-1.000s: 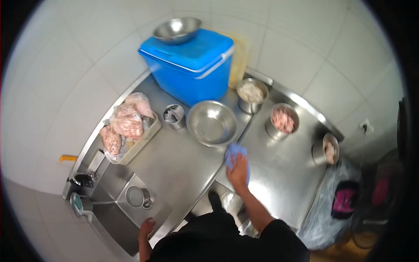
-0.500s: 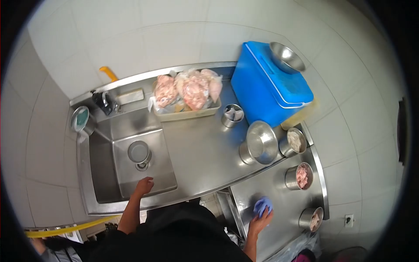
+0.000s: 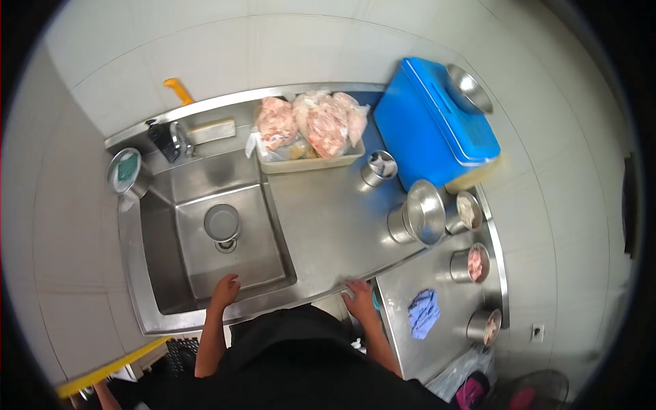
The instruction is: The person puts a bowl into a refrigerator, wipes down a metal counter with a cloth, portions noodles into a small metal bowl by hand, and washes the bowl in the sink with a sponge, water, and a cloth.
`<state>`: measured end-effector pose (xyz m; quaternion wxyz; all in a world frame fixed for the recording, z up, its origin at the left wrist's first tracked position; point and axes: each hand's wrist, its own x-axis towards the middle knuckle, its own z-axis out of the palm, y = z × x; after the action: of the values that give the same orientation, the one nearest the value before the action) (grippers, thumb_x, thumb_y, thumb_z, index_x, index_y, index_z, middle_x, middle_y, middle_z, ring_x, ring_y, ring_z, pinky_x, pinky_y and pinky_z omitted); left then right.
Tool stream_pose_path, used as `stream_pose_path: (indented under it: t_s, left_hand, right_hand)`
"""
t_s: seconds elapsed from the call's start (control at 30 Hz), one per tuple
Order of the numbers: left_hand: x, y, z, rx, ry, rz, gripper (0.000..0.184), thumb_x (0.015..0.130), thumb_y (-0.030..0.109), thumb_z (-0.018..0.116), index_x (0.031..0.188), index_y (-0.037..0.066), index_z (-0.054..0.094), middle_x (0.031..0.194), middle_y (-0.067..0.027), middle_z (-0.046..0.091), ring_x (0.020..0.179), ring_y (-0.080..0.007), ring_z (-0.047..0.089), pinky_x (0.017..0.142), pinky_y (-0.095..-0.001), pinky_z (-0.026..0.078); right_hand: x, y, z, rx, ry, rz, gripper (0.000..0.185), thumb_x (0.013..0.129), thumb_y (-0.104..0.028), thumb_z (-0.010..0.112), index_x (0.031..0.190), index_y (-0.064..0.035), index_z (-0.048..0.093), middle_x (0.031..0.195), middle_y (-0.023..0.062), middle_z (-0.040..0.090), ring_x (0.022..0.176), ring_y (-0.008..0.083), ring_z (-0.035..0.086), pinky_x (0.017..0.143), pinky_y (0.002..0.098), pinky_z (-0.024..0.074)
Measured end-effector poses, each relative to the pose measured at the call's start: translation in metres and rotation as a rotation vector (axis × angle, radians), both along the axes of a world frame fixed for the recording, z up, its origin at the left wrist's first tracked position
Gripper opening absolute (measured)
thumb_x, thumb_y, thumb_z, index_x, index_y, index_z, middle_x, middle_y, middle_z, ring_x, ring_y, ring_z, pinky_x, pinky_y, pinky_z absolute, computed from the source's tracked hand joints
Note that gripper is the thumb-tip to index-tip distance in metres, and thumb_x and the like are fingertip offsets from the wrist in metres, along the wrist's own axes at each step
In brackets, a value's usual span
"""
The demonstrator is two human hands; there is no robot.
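My left hand (image 3: 225,290) hovers over the front edge of the steel sink (image 3: 290,273), holding nothing, its fingers loosely apart. At the counter's front rim, my right hand (image 3: 359,298) is open with fingers spread near the metal edge, and it seems to touch it. A crumpled blue cloth (image 3: 424,313) lies on the lower steel table (image 3: 396,355), right of that hand and apart from it. Inside the sink a round grey container (image 3: 222,223) stands by the drain.
A tub (image 3: 311,165) with bagged raw meat stands at the back, near a blue cooler (image 3: 437,116) topped by a metal bowl (image 3: 469,89). Another bowl (image 3: 425,212) and several steel pots, one with pink meat (image 3: 476,264), line the right. A faucet (image 3: 180,140) is behind the sink.
My right hand has let go of the blue cloth and moved left to the counter's front edge. The cloth now lies on the lower table. My left hand has barely moved.
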<state>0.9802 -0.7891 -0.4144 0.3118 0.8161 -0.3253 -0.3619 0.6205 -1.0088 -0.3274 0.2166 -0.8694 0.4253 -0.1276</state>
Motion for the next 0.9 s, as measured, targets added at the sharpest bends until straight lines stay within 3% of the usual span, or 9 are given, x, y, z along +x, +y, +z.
stream_pose_path:
  t_s: [0.23,0.37,0.5,0.57,0.63,0.7,0.8,0.83,0.9]
  left_hand:
    - [0.031,0.031,-0.041,-0.104,0.119,0.048,0.035,0.082,0.018,0.055,0.114,0.004,0.054,0.097,-0.0144,0.063,0.087,-0.0236,0.062,0.079,-0.0343,0.047]
    - [0.030,0.019,0.004,0.024,0.000,0.035,0.036,0.082,0.020,0.056,0.115,0.005,0.055,0.097,-0.0141,0.064,0.087,-0.0270,0.062,0.080,-0.0342,0.048]
    - [0.046,0.005,-0.007,0.039,0.054,0.100,0.034,0.081,0.023,0.057,0.111,0.006,0.059,0.091,-0.0142,0.065,0.086,-0.0256,0.063,0.078,-0.0350,0.049]
    - [0.063,-0.017,-0.026,0.011,0.036,-0.019,0.034,0.080,0.025,0.058,0.110,0.008,0.060,0.091,-0.0164,0.065,0.085,-0.0271,0.063,0.077,-0.0352,0.049]
    - [0.087,-0.053,-0.061,-0.064,-0.039,0.052,0.029,0.080,0.026,0.057,0.101,0.007,0.063,0.090,-0.0178,0.064,0.085,-0.0296,0.063,0.076,-0.0365,0.049]
    - [0.110,-0.094,-0.073,0.044,-0.199,0.002,0.023,0.081,0.022,0.052,0.090,0.004,0.064,0.086,-0.0172,0.064,0.085,-0.0319,0.061,0.074,-0.0385,0.049]
    - [0.132,-0.113,-0.174,0.029,-0.505,-0.086,0.018,0.080,0.015,0.050,0.080,0.005,0.064,0.084,-0.0155,0.064,0.085,-0.0312,0.061,0.076,-0.0424,0.046]
    - [0.132,-0.115,-0.181,0.038,-0.486,-0.082,0.018,0.080,0.015,0.050,0.080,0.005,0.064,0.084,-0.0155,0.064,0.085,-0.0312,0.061,0.076,-0.0424,0.046]
    - [0.124,-0.118,-0.188,0.389,-0.749,-0.263,0.016,0.079,0.014,0.051,0.080,0.008,0.065,0.085,-0.0144,0.064,0.087,-0.0302,0.060,0.081,-0.0447,0.042]
  right_hand:
    - [0.024,-0.009,0.015,0.041,0.202,0.083,0.032,0.073,-0.020,0.064,0.103,-0.0067,0.061,0.107,0.0152,0.058,0.105,0.0338,0.050,0.089,0.0439,0.0393]
    - [0.021,-0.017,-0.006,-0.100,0.057,0.078,0.029,0.072,-0.016,0.065,0.098,-0.0022,0.062,0.102,0.0172,0.061,0.098,0.0345,0.055,0.087,0.0443,0.0410]
    - [0.033,0.004,0.001,0.019,0.053,0.083,0.028,0.074,-0.013,0.064,0.099,-0.0010,0.062,0.102,0.0179,0.061,0.101,0.0353,0.054,0.091,0.0435,0.0401]
    - [0.033,0.017,-0.002,0.038,0.087,0.102,0.028,0.075,-0.013,0.064,0.099,-0.0009,0.062,0.103,0.0180,0.061,0.102,0.0355,0.054,0.091,0.0432,0.0402]
    - [0.045,0.031,0.004,0.042,0.068,0.157,0.028,0.075,-0.012,0.064,0.100,-0.0002,0.061,0.105,0.0184,0.060,0.101,0.0363,0.054,0.090,0.0426,0.0414]
    - [0.047,0.046,0.002,0.107,0.071,0.148,0.027,0.075,-0.011,0.064,0.100,-0.0003,0.061,0.107,0.0184,0.059,0.101,0.0368,0.054,0.089,0.0425,0.0419]
    - [0.062,0.061,0.014,0.198,0.055,0.122,0.025,0.074,-0.008,0.063,0.098,-0.0002,0.061,0.110,0.0190,0.057,0.100,0.0371,0.053,0.088,0.0421,0.0420]
    - [0.066,0.066,0.017,0.225,0.034,0.097,0.023,0.074,-0.006,0.061,0.096,0.0001,0.061,0.112,0.0195,0.056,0.099,0.0369,0.053,0.087,0.0419,0.0417]
    - [0.064,0.079,0.015,0.264,0.064,0.017,0.023,0.074,-0.005,0.061,0.096,0.0000,0.061,0.112,0.0195,0.056,0.099,0.0369,0.053,0.086,0.0418,0.0423]
